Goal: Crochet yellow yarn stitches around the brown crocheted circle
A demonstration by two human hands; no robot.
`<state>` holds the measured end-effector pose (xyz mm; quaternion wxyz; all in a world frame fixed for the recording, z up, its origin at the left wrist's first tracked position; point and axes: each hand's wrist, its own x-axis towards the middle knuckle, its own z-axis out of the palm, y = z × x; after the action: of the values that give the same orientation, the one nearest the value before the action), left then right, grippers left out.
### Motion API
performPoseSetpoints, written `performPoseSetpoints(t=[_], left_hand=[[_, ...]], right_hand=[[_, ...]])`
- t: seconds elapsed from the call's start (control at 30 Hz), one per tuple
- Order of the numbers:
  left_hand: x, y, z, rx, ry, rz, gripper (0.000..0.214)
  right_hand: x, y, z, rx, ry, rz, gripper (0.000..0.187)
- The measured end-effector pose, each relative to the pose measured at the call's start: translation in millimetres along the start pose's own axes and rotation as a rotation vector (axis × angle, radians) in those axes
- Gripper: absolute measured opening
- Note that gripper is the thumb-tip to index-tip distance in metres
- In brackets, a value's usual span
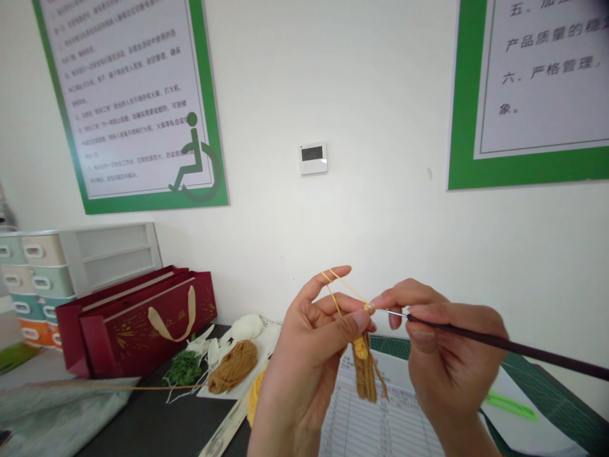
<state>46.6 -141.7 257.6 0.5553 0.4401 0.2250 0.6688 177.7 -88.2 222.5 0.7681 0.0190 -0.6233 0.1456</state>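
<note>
Wall: the white wall (380, 95) fills the top of the frame, with a green-framed poster (128, 101) upper left, another (537, 76) upper right, and a small panel (313, 158) between them.

Table: the dark table (157, 425) runs along the bottom. My red bag (137, 324) stands left of center, with plastic drawers (38, 279) at the far left. A green cutting mat (552, 393) lies lower right, and a printed sheet (375, 419) lies lower center.

Loose things: a brown yarn ball (233, 367) sits beside green leaves (183, 368), both left of my hands.

Left grip (304, 362): closed, pinching the top of the strip, with the yarn (345, 289) looped over my raised forefinger.

Right grip (451, 355): closed around the dark handle of the hook (504, 343), its tip at the strip's top edge.

Strip (365, 371): ribbed brown with a yellow patch, hanging below my left grip, above the sheet.

Risk: if my forefinger relaxes, the yarn could go slack; a careless turn of the hook could snag or split it, or pull the loop free.
</note>
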Motion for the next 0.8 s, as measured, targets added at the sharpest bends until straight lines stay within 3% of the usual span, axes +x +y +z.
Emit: performPoseSetpoints(t=[0.27, 0.47, 0.67, 0.8], left_hand=[[-1.7, 0.6, 0.7, 0.052, 0.017, 0.023, 0.059], [1.5, -3.6, 2.5, 0.043, 0.039, 0.091, 0.062], [-0.9, 0.9, 4.6, 0.080, 0.024, 0.043, 0.061], [-2.5, 1.9, 5.2, 0.057, 0.010, 0.030, 0.060]], right_hand=[[-1.7, -0.4, 1.6, 0.041, 0.032, 0.017, 0.018], [0.4, 0.9, -4.0, -0.045, -0.065, -0.035, 0.026], [3.4, 3.8, -4.5, -0.061, -0.067, -0.155, 0.031], [3.4, 4.2, -2.2, -0.044, -0.046, -0.154, 0.030]])
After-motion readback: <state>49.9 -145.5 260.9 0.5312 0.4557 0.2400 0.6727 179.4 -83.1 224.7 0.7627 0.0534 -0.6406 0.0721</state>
